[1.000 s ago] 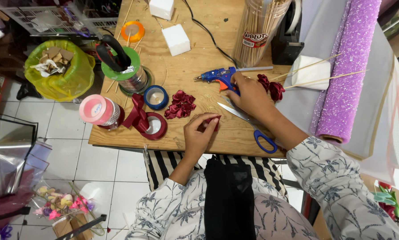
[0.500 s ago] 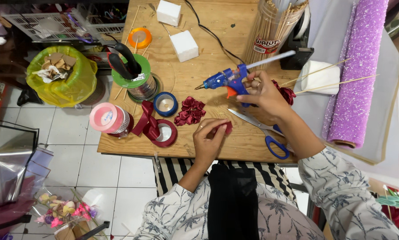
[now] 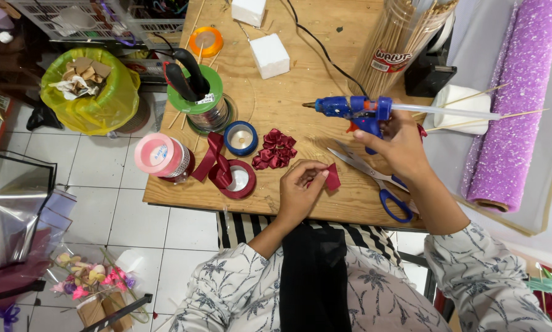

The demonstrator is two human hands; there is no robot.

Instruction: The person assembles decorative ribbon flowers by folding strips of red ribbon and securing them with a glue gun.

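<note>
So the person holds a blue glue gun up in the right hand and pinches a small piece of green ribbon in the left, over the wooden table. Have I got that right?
Not quite: the ribbon piece is dark red, not green, as the head view shows. The rest stands: the right hand holds the blue glue gun up, the left hand pinches the ribbon, both over the wooden table.

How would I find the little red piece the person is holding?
Start at the wooden table, then find the dark red ribbon rosette near its front edge. Just right of it, the left hand pinches a small folded red ribbon piece, flat and single, not bunched.
</note>
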